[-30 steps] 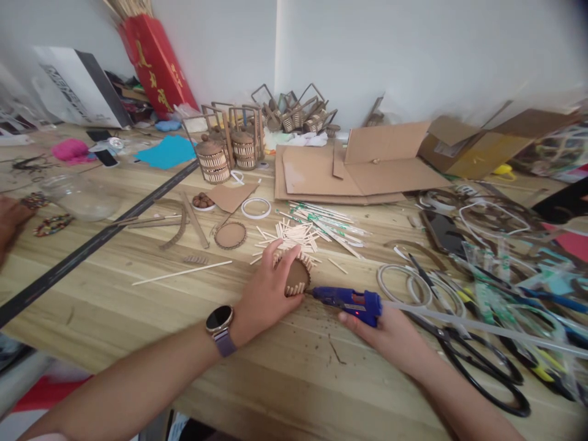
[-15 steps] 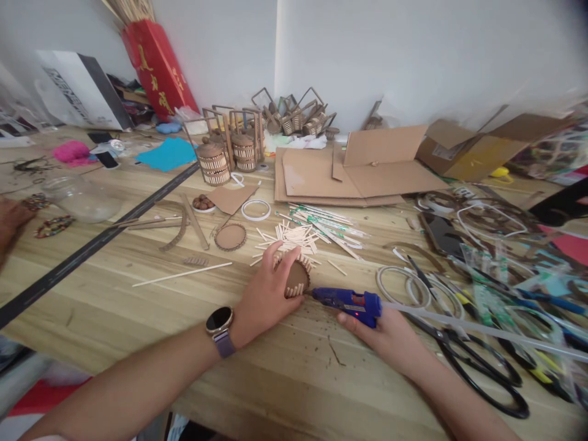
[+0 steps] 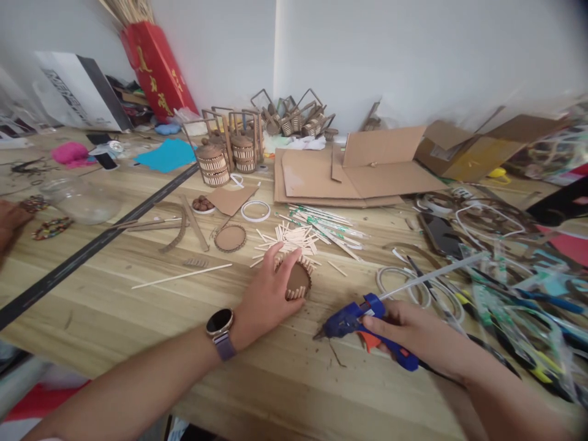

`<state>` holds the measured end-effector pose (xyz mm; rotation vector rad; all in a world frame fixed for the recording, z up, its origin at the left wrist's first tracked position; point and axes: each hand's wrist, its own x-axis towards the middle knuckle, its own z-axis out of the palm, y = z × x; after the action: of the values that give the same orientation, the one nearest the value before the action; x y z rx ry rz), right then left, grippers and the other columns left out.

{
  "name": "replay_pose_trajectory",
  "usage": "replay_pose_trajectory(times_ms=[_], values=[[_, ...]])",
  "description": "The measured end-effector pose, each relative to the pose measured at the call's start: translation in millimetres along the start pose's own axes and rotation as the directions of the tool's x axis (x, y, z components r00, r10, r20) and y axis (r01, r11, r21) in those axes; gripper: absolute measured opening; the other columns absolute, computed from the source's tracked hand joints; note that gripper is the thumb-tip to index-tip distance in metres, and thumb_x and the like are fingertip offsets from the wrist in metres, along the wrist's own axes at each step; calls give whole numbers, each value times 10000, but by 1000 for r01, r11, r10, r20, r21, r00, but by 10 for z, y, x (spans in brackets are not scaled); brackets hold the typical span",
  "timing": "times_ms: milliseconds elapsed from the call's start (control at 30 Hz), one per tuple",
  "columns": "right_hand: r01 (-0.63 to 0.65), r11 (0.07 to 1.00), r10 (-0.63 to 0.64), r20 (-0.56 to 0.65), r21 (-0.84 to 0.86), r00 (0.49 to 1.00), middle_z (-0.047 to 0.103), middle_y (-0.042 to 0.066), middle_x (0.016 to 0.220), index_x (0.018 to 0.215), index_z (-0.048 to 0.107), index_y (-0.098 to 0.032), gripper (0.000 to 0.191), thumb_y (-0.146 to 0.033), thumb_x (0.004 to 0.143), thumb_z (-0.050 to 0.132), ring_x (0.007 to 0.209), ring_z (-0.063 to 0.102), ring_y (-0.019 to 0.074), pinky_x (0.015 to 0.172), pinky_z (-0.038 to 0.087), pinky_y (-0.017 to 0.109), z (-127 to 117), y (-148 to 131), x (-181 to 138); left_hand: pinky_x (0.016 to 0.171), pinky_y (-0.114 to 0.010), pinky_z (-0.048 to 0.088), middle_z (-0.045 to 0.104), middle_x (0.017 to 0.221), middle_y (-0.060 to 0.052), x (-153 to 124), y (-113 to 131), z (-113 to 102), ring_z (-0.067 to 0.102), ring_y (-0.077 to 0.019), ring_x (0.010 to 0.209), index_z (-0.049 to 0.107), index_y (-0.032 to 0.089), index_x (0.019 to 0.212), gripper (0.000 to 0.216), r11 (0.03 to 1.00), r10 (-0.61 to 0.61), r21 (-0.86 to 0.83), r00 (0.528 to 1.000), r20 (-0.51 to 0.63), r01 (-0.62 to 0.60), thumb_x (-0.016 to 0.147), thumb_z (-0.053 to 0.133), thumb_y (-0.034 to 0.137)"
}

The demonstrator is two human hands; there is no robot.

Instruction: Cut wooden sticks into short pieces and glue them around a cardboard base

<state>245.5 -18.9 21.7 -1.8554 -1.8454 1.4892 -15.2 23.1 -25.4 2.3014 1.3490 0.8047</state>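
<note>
My left hand, with a watch on its wrist, curls round a small round cardboard base. Short wooden sticks stand around the rim of this base, and the fingers cover its left side. In my right hand is a blue hot glue gun, with an orange trigger and a long clear glue stick rising from its back. Its nozzle points down and left near the tabletop, apart from the base. Just beyond the base lies a pile of cut sticks. A second round cardboard piece rests to the left.
Scissors, pliers and plastic wrappers clutter the right side. Flattened cardboard lies at the back, beside small finished baskets. Another person's hand rests at the far left, near a glass jar.
The glue gun has moved away from the base, toward me, and has turned so that its glue stick points up and right. My left hand and the base have stayed put.
</note>
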Motion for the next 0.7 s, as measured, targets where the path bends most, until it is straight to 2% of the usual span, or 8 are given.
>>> replay_pose_trajectory(times_ms=[100,167,233,300,367,433,567,700], values=[[-32,939,-43,-208,-343,977,632,29,576,627,610,-224,508,-669,828,469,545,578,189,491,367,272,-51,-1,23,1137,-534,328,209,1481,-152,-4,-3,2,344,-342,1380,278,266,1427,851,1000,10,-3,1000,-5,-10,718,741,190],[-128,848,-91,-379,-514,921,661,49,594,606,606,-238,443,-575,861,472,573,605,224,509,360,294,-91,-12,62,1137,-532,329,213,1481,-154,-3,-3,2,339,-341,1384,279,260,1427,846,1000,17,-5,1000,-8,-17,720,739,189],[-193,785,-163,-496,-589,853,657,50,579,608,576,-243,355,-485,858,509,552,596,225,503,341,295,-124,-49,128,1137,-525,333,215,1482,-155,-1,-4,3,333,-339,1390,285,255,1427,844,1000,19,-9,1000,-8,-19,720,740,190],[-133,780,-246,-495,-612,833,667,37,614,659,559,-243,234,-382,847,543,566,600,209,515,349,282,-144,-114,232,1135,-520,338,213,1483,-152,-1,-7,6,329,-337,1393,289,258,1429,849,1000,18,-13,1000,-10,-18,715,745,191],[-28,793,-301,-431,-608,851,690,31,698,735,565,-239,117,-285,842,547,628,624,198,551,374,268,-151,-195,376,1132,-518,342,209,1485,-146,-3,-11,12,327,-336,1394,289,267,1431,858,1000,19,-18,1000,-15,-19,711,749,190],[3,796,-307,-400,-605,864,707,38,776,812,577,-227,23,-229,829,561,686,641,196,580,387,261,-148,-271,543,1128,-515,348,202,1487,-143,-6,-16,18,331,-335,1391,288,271,1433,864,1000,19,-22,1000,-16,-19,707,751,187],[37,802,-287,-329,-597,900,723,47,803,973,595,-176,179,-135,799,589,710,655,181,602,408,238,-117,-352,808,1122,-502,358,194,1490,-147,-7,-24,24,350,-332,1378,284,265,1438,877,999,21,-30,1000,-3,-21,698,747,173],[57,792,-279,-277,-608,920,727,81,811,1020,609,-127,248,-52,795,534,748,657,191,640,415,243,-74,-343,854,1122,-502,356,200,1488,-147,-2,-31,27,347,-334,1378,282,266,1440,885,999,39,-23,999,-8,-39,694,747,162]])
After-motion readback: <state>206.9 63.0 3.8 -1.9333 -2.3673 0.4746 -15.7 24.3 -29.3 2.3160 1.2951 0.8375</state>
